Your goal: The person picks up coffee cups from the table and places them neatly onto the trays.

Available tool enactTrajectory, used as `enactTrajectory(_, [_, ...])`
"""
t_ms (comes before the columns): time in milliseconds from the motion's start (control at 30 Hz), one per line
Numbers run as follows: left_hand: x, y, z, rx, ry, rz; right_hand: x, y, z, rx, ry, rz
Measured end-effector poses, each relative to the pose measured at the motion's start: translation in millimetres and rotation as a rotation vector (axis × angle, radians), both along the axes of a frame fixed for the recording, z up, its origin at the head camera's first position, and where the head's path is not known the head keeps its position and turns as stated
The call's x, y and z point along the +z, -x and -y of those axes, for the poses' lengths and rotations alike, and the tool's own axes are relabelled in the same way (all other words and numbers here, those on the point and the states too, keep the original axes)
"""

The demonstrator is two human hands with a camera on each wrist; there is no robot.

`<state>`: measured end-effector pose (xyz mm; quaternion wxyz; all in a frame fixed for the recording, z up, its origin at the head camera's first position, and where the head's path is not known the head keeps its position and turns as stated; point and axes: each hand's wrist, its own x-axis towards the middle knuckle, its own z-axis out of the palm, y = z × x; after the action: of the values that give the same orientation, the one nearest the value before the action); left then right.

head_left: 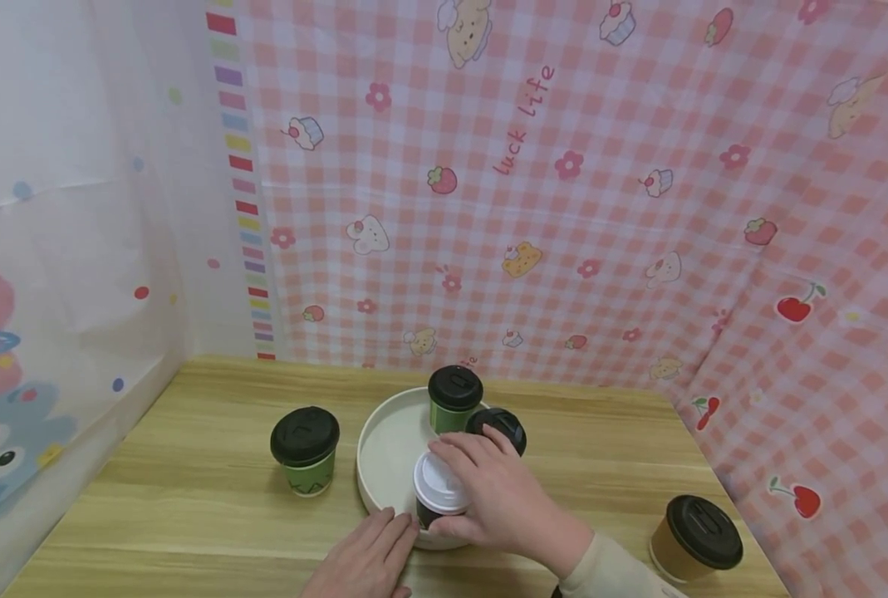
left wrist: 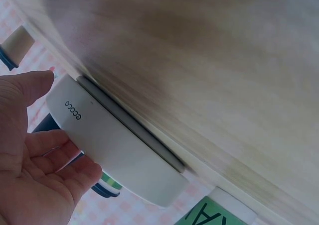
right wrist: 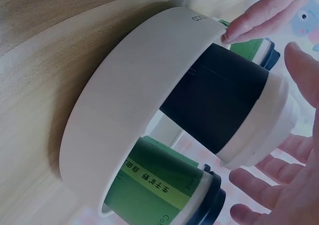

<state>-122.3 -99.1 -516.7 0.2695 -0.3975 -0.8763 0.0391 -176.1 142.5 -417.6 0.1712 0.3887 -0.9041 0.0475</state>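
A round off-white tray [head_left: 372, 469] holds several lidded paper cups. My right hand [head_left: 507, 498] is around a dark cup with a white lid [head_left: 439, 482] near the tray's front edge. In the right wrist view, its thumb and fingers [right wrist: 259, 187] spread about that lid, with a gap beside the thumb. My left hand [head_left: 369, 552] rests its fingertips at the tray's front rim; the left wrist view shows those fingers [left wrist: 77, 172] loosely bent against the wall. Behind stand a green cup with a black lid [head_left: 454, 394] and another black-lidded cup [head_left: 502, 425], partly hidden by my right hand.
Left of the tray stands a green cup with a black lid [head_left: 307, 448]. A brown cup with a black lid [head_left: 694, 540] is near the table's right edge. Printed cloth [head_left: 481, 208] hangs behind the wooden table [head_left: 212, 465] and along its sides.
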Motion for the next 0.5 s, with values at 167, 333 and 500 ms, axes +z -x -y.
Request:
enactTrajectory(167, [-0.6,0.3,0.2,-0.007,0.003,0.006,2.6,-5.1,-6.1,0.001,0.048,-0.015])
enactTrajectory(333, [-0.9,0.9,0.5,-0.014,-0.001,0.009,5.5,-11.6,-16.6,-0.019,0.095,-0.047])
enactTrajectory(500, [-1.5,1.5,0.1,-0.012,-0.002,0.003,8.6,-18.5,-27.3,-0.045,0.119,-0.077])
